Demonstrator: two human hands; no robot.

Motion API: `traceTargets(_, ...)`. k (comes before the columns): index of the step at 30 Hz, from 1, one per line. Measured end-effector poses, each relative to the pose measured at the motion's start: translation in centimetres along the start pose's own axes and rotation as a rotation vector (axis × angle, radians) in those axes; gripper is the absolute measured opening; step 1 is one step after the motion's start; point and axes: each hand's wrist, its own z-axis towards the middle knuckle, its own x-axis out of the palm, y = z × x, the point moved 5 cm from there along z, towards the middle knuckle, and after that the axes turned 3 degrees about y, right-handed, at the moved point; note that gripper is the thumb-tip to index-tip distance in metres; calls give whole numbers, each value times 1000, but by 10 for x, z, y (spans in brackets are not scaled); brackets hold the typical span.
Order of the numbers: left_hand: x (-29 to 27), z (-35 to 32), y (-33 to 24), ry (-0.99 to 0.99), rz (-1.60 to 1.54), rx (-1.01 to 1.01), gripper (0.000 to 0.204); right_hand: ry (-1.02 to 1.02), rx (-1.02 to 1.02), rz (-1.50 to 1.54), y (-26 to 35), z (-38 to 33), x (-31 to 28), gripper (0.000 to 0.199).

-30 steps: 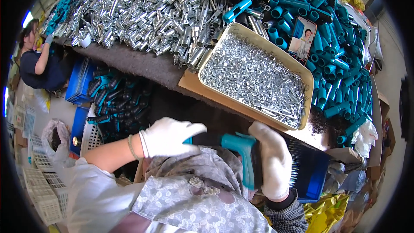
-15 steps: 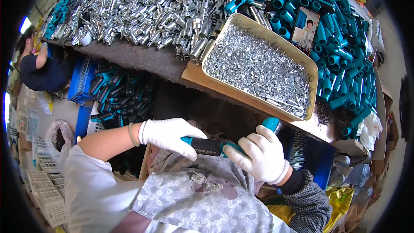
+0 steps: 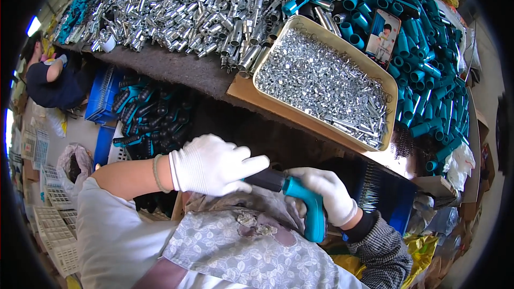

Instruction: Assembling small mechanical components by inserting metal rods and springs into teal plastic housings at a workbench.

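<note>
In front of my apron I hold a teal and black tool (image 3: 310, 208) with a bent, pistol-like teal handle and a dark cylindrical barrel. My left hand (image 3: 211, 166), in a white knit glove, closes on the barrel's left end and covers that tip. The index finger lies along the black part. My right hand (image 3: 329, 192), gloved too, grips the teal piece at the bend from behind. Its fingertips are partly hidden by the tool. The handle's rounded end points down toward my lap.
Ahead, a cream tray (image 3: 395, 109) of small metal parts sits on the bench (image 3: 166, 69). Silver tubes (image 3: 176, 16) are heaped left, teal tubes (image 3: 423, 69) right, with a phone (image 3: 383, 37) among them. Black-and-teal handles (image 3: 150, 118) lie left, below the bench. A person (image 3: 51, 83) sits far left.
The tool has turned in my hands: its teal handle now hangs down instead of pointing up to the right. My left hand has rotated and taken hold farther along the barrel.
</note>
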Motion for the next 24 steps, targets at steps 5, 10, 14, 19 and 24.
traceTargets(5, 31, -1, 40, -33, -188, -228, 46, -300, -851, -215, 35, -23, 16, 62)
traceTargets(10, 23, -8, 8, -67, -428, 126, 32, -646, -1036, -420, 29, -28, -17, 44)
traceTargets(14, 46, -1, 37, -215, -440, -218, 30, -339, -1210, -868, 40, -33, 36, 35)
traceTargets(19, 10, -9, 0, -400, -430, 122, 30, -750, -1161, -451, 40, -33, 2, 47)
traceTargets(24, 46, -5, 8, -266, -308, -54, 26, -361, -1336, -832, 53, -24, 31, 31)
